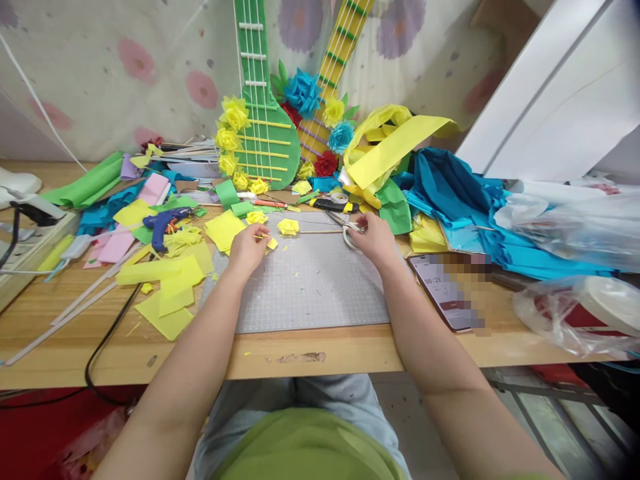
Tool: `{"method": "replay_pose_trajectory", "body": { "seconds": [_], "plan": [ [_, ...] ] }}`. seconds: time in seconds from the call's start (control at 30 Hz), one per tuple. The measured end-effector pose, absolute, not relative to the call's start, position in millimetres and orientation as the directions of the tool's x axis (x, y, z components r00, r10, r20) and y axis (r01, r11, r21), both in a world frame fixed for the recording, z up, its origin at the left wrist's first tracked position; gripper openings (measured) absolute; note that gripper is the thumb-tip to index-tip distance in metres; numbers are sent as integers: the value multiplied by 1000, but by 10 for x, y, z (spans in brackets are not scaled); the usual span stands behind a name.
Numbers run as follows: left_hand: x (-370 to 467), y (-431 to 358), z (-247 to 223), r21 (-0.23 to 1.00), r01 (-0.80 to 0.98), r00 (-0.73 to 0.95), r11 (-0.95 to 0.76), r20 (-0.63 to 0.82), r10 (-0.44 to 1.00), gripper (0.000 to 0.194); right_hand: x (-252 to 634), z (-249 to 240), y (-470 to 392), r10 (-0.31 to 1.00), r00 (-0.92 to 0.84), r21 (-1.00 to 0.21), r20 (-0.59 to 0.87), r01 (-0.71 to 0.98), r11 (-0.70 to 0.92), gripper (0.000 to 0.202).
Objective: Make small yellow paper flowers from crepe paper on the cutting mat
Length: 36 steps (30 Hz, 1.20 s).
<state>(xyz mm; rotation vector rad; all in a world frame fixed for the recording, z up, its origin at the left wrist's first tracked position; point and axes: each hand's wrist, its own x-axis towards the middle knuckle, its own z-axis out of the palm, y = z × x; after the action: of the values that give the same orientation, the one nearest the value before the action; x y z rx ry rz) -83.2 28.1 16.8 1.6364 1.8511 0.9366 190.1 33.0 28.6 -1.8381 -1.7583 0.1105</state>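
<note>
My left hand (pixel 249 249) is over the left part of a grey cutting mat (pixel 310 287), fingers pinched on a small piece of yellow crepe paper (pixel 272 243). My right hand (pixel 375 241) is at the mat's far right with its fingers closed on the handles of a pair of scissors (pixel 347 235); the blades point away to the left. Between the hands, a yellow paper flower (pixel 289 227) lies at the far side of the mat, beside a thin stick (pixel 323 231). Yellow paper sheets (pixel 225 230) lie just behind my left hand.
A green paper guitar (pixel 270 143) and a yellow one (pixel 345 43) lean against the back wall. A blue glue gun (pixel 165 227) lies left among paper scraps. A phone (pixel 440 290) rests to the right, with blue crepe paper (pixel 450 180) behind. A black cable (pixel 107 333) crosses the left.
</note>
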Motion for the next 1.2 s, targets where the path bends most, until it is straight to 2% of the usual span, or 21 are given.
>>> {"method": "replay_pose_trajectory", "body": {
  "seconds": [0.13, 0.23, 0.4, 0.57, 0.67, 0.77, 0.87, 1.03, 1.2],
  "plan": [
    [-812, 267, 164, 700, 714, -118, -27, 158, 980, 19, 1962, 251, 319, 956, 51, -333, 287, 942, 50, 22],
    [-816, 277, 150, 700, 711, -108, -60, 194, 975, 21, 1928, 222, 321, 958, 67, -293, 279, 956, 18, 24],
    [-837, 290, 145, 683, 728, -131, -55, 218, 967, 22, 1910, 202, 336, 968, 114, -301, 225, 953, -43, 28],
    [-803, 247, 198, 601, 799, -123, -12, 183, 975, 26, 1930, 177, 351, 957, 115, -339, 266, 941, -19, 27],
    [-801, 231, 219, 573, 819, -130, -17, 215, 968, 26, 1939, 152, 365, 955, 113, -328, 274, 945, -18, 24],
    [-824, 232, 244, 616, 785, -146, -73, 297, 944, 22, 1944, 131, 376, 955, 99, -316, 279, 949, -6, 24],
    [-845, 236, 296, 726, 670, -162, -157, 349, 923, 22, 1942, 121, 378, 953, 97, -318, 287, 948, -1, 25],
    [-918, 271, 397, 893, 421, -228, -159, 273, 934, 31, 1927, 127, 366, 957, 111, -332, 269, 943, -16, 26],
    [-1168, 369, 406, 897, 440, -315, -44, 200, 928, 32, 1913, 153, 349, 963, 132, -346, 236, 937, -43, 26]
  ]
}}
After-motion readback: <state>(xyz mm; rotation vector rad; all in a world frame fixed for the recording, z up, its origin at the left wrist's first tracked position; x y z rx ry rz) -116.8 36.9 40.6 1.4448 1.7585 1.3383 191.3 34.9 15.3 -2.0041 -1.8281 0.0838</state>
